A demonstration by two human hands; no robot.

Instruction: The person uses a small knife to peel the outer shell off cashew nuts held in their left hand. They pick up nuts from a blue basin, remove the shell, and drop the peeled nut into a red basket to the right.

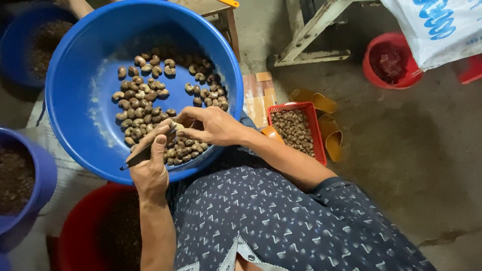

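Observation:
A big blue basin (80, 60) rests on my lap and holds several brown cashew nuts (143, 103) in a loose heap. My left hand (149, 163) is over the basin's near rim, closed around a thin dark knife (138, 158) whose tip points left. My right hand (211, 125) is just to its right, above the nuts, pinching a single pale nut (176, 126) between the fingertips. The knife's blade end meets that nut.
A red slotted basket (296, 128) of nuts sits on the floor to the right, beside orange sandals (329, 135). A red tub (88, 231) lies below the basin. Other blue tubs (25, 40) stand left. A red bucket (391, 60) and white sack (437, 25) are far right.

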